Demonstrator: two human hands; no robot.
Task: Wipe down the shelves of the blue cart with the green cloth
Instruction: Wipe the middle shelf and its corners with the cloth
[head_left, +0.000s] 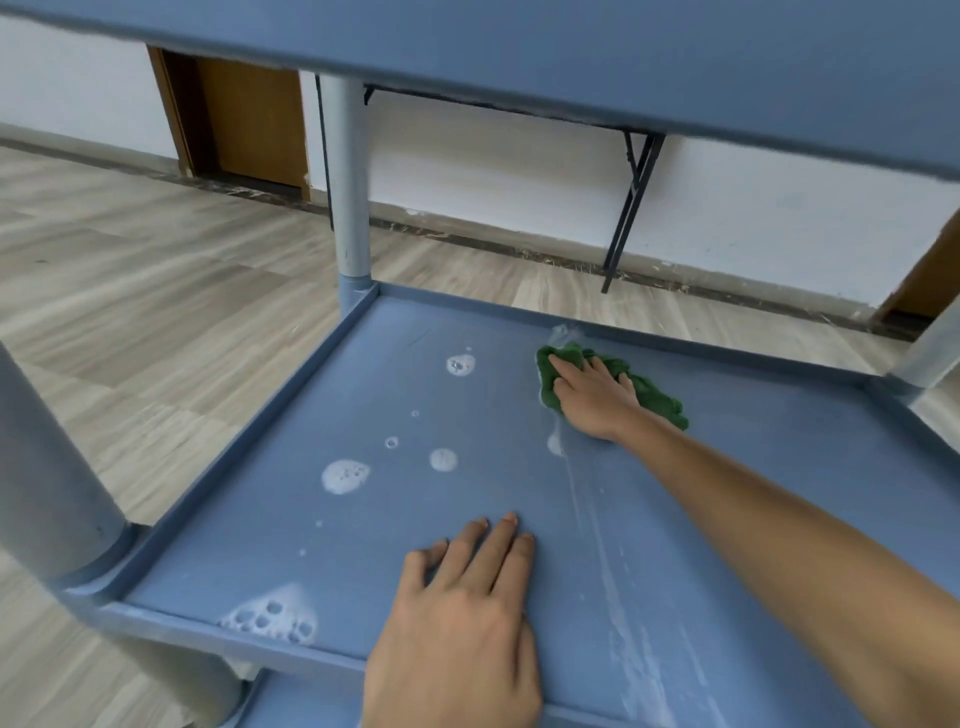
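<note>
The blue cart's middle shelf (291, 525) fills the lower view, with its upper shelf (571, 57) overhead. My right hand (592, 397) presses the green cloth (657, 397) flat onto the shelf near the far rim, fingers spread on top of it. My left hand (467, 603) rests flat on the shelf at the near edge, fingers straight. White foam patches (344, 475) dot the left half of the shelf, and a wet smeared streak (618, 571) runs from the cloth toward me.
Grey cart posts stand at the far left corner (350, 208), the near left (47, 467) and the far right (930, 358). Beyond are a wood floor (130, 270), a white wall, a brown door (244, 119) and black folding table legs (631, 208).
</note>
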